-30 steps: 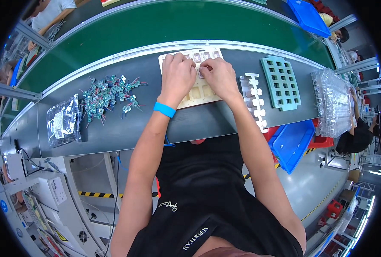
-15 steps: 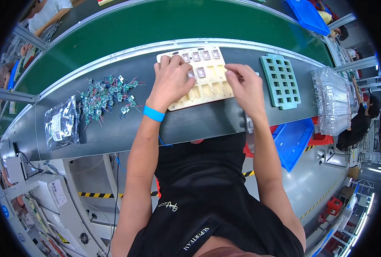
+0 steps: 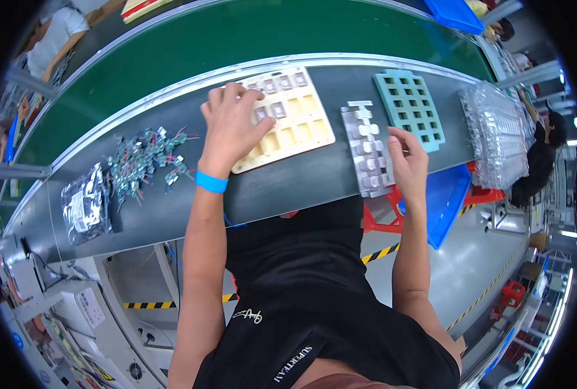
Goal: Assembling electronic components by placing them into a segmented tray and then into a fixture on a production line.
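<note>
My left hand (image 3: pixel 229 129), with a blue band at the wrist, rests over the left side of a cream tray (image 3: pixel 311 137) with square pockets. Its thumb and fingers are apart, the fingertips partly hidden against the tray. Small clear-pinkish square pieces (image 3: pixel 278 109) sit in several pockets in the far row and one nearer row; other pockets show bare. My right hand (image 3: pixel 410 165) hovers just right of a translucent plastic tray (image 3: pixel 368 155) of small greyish parts. Its fingers are bent, thumb and forefinger slightly apart, and I see nothing between them.
A pile of small green circuit boards with wires (image 3: pixel 146 159) lies left, beside a silvery bag (image 3: pixel 86 206). To the right are a teal grid tray (image 3: pixel 410 107) and stacked clear trays (image 3: pixel 496 136). A blue bin (image 3: pixel 449 207) stands below the bench edge. Other people work nearby.
My right hand has moved from the cream tray's right side rightward and nearer, to the translucent tray, which now shows fully. My left hand stays on the cream tray. The whole view has shifted.
</note>
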Tool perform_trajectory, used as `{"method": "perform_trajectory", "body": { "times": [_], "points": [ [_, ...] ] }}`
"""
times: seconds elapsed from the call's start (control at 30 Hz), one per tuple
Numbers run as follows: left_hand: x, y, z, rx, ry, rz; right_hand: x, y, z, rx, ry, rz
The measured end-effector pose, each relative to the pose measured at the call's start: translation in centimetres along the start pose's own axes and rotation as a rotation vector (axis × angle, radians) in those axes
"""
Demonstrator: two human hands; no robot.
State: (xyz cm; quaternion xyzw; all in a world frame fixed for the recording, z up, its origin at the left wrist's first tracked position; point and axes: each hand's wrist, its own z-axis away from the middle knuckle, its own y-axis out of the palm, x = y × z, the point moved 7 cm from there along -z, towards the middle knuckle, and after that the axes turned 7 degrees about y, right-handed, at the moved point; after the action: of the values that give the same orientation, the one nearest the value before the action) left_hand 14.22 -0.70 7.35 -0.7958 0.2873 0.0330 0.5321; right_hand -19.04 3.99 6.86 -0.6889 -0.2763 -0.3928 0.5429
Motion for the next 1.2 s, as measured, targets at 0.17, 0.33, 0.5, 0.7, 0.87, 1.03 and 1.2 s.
{"method": "perform_trajectory", "body": {
  "times": [0.17, 0.33, 0.5, 0.7, 0.87, 1.03, 1.2],
  "points": [
    [-7.0, 1.1, -0.8, -0.086, 0.207, 0.236, -1.8, 1.8, -0.9, 0.155, 0.147, -0.132],
    [-12.4, 7.2, -2.7, 0.006, 0.228, 0.332, -3.4, 4.4, -3.3, 0.314, 0.246, -0.196],
    [-13.4, 9.8, -3.6, 0.018, 0.144, 0.384, -3.9, 3.3, -3.9, 0.250, 0.228, -0.177],
    [-11.8, 8.4, -3.4, 0.030, 0.056, 0.378, -0.6, 1.4, -5.5, 0.066, 0.057, -0.005],
    [-6.2, 4.1, -3.1, -0.212, -0.044, 0.212, 7.0, 5.3, -5.0, 0.149, -0.285, 0.177],
    [-2.8, 3.9, -4.1, -0.172, -0.092, 0.155, 8.4, 11.0, -6.5, 0.264, -0.389, 0.340],
    [-2.7, 5.6, -3.9, -0.123, -0.017, 0.080, 8.5, 14.0, -6.9, 0.347, -0.493, 0.492]
  ]
}}
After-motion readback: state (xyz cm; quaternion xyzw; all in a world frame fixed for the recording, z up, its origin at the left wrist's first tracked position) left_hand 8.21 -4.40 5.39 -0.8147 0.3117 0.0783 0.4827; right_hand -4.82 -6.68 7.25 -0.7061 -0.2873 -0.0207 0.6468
